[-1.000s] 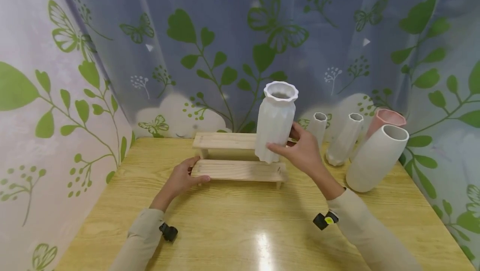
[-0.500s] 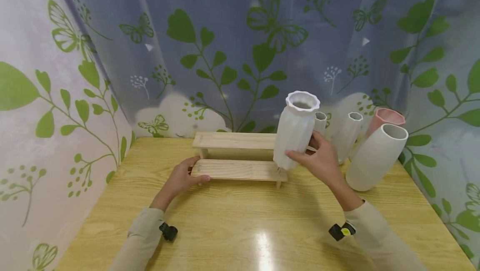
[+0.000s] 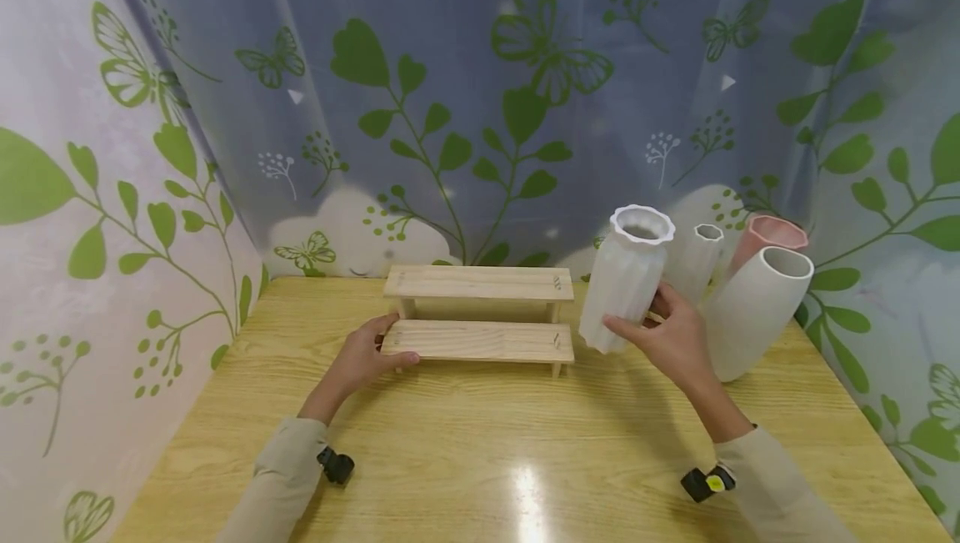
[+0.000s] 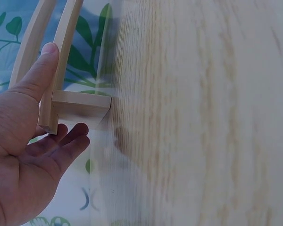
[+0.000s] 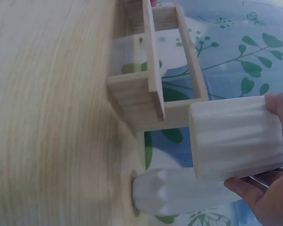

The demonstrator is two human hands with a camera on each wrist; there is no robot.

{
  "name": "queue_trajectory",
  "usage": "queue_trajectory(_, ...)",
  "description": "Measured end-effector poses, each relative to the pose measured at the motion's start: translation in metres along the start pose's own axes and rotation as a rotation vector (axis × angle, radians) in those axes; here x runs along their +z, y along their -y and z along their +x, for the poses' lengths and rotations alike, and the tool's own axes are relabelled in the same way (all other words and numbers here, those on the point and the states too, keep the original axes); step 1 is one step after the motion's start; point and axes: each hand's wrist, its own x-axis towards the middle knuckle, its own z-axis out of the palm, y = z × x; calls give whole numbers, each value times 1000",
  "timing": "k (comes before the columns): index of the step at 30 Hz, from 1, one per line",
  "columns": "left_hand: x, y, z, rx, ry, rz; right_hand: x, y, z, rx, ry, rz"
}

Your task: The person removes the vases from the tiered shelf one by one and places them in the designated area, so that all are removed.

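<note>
My right hand (image 3: 678,341) holds a white fluted vase (image 3: 621,289) with a scalloped rim, thumb on its near side and fingers around the right. The vase tilts slightly and hangs above the table, right of a two-step wooden stand (image 3: 476,341). In the right wrist view the held vase (image 5: 236,139) is clear of the table. At the stand's left end, my left hand (image 3: 366,358) grips the lower step. The left wrist view has the thumb of that hand (image 4: 19,141) on the board and the fingers curled beyond its end.
Right of the held vase stand a slim white vase (image 3: 693,263), a pink vase (image 3: 772,230) and a tall smooth white vase (image 3: 761,318). The right wrist view has a white vase (image 5: 170,190) on the table near the stand. A patterned curtain (image 3: 450,109) closes off the back.
My right hand has carried the fluted vase from over the stand to the right and lower, past the stand's right end. The left hand and the stand have stayed put.
</note>
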Motion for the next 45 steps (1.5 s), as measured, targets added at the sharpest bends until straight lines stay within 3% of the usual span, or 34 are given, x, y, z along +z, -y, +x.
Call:
queue_trajectory(20,1,2,1,-6,1,5,-8,-45,-11,154,-68,-104)
queue_trajectory(45,1,0,0,-16,-3,-2,-10,-63,-19,184,-57,-72)
